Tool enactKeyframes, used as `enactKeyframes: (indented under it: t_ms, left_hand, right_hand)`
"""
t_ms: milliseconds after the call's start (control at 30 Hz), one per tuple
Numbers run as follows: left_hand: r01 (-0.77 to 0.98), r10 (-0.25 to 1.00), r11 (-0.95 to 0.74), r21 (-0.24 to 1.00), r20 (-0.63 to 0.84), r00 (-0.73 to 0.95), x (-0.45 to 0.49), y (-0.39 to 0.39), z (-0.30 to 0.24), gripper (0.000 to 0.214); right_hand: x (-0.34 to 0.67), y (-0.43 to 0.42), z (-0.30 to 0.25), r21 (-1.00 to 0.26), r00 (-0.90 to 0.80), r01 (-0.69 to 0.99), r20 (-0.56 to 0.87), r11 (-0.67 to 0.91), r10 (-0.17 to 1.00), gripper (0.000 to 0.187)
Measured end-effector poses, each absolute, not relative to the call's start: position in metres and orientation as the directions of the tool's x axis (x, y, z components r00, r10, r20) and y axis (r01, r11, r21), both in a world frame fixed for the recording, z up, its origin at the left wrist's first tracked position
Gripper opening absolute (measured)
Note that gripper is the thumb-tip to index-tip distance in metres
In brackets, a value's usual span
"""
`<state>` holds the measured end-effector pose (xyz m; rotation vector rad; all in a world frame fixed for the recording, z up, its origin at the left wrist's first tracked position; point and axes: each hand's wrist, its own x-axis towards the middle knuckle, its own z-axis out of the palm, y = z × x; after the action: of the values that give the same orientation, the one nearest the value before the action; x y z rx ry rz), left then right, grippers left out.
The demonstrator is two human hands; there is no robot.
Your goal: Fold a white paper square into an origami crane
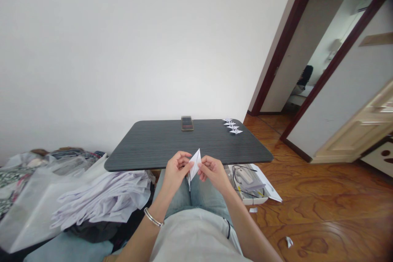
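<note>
Nearest, a pale shirt (196, 237) is cut off by the lower border, with faded jeans (175, 201) beyond it. A smooth silver bangle (151, 218) circles the left wrist.

Over the lap, at the middle of the worktop's near edge, the left hand (176, 169) and right hand (215, 172) share a folded paper (195, 163). The thumb and fingers of each are closed in a pinch on one side of it; some fingertips are hidden behind the sheet or curled out of sight. The paper is plain white, a slim, pointed diamond standing upright, slightly tilted, with a crease down its face; its lower end is hard to make out against the jeans. Whether it touches the worktop (147, 143) cannot be told.

Beside the near right corner sits a white box (254, 200) of cables, partly covered by the worktop, which is dark, finely grained and round-cornered. By the far right corner, small white paper birds (232, 127) stand in an overlapping row. At the middle of the far edge is a dark rectangular device (187, 123), its display unreadable.
</note>
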<state>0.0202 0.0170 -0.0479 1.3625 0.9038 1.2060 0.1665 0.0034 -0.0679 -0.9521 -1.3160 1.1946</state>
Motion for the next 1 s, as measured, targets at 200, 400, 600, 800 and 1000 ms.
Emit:
enactKeyframes:
  t_ms: [200, 400, 600, 800, 1000]
  left_hand:
    - [-0.083, 0.961, -0.184, 0.979, 0.197, 0.193, 0.021, 0.017, -0.048, 0.023]
    - [-0.127, 0.953, -0.168, 0.978, 0.194, 0.232, 0.020, 0.016, -0.047, 0.026]
    - [-0.168, 0.957, -0.133, 0.977, 0.170, 0.233, 0.023, 0.015, -0.050, 0.024]
    - [-0.191, 0.958, -0.149, 0.970, 0.190, 0.213, 0.022, 0.015, -0.049, 0.024]
    - [-0.193, 0.964, -0.212, 0.958, 0.238, 0.122, 0.024, 0.014, -0.050, 0.021]
  right_hand:
    - [0.163, 0.001, -0.070, -0.978, -0.064, -0.057, 0.204, 0.201, 0.977, 0.026]
    - [0.161, 0.002, -0.071, -0.972, -0.004, -0.072, 0.227, 0.226, 0.974, 0.026]
    - [0.164, 0.003, -0.068, -0.967, -0.009, -0.116, 0.229, 0.226, 0.973, 0.027]
    - [0.164, 0.001, -0.066, -0.965, -0.019, -0.125, 0.234, 0.230, 0.972, 0.027]
    - [0.162, -0.001, -0.061, -0.961, 0.053, -0.128, 0.242, 0.247, 0.969, 0.027]
